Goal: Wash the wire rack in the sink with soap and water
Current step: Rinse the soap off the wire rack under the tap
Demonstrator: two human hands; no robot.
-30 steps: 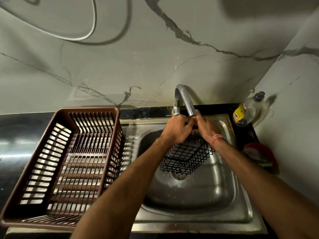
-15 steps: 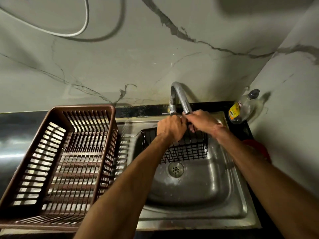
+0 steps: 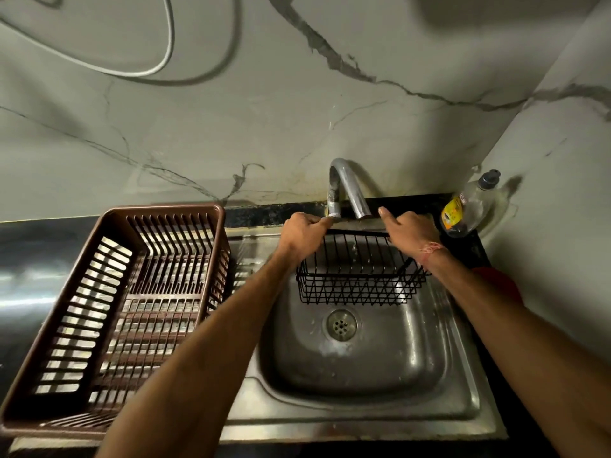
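I am gripping the black wire rack [image 3: 360,276] by its far rim, left hand [image 3: 302,234] and right hand [image 3: 411,229] both curled round it, holding it over the steel sink [image 3: 357,368] beneath the chrome tap [image 3: 350,190]. I am seeing no suds; soaping and rinsing look undone.

Black wire rack [image 3: 360,279]: one, over the far half of the steel sink [image 3: 463,385].
Brown slatted plastic dish basket [image 3: 109,312]: one, at the sink's left edge.
Curved metal tap [image 3: 348,186]: one, at the far edge.
Clear plastic soap bottle with a grey cap [image 3: 469,206]: one, at the far right corner.
Round drain [image 3: 341,325]: one.
Hands: two.
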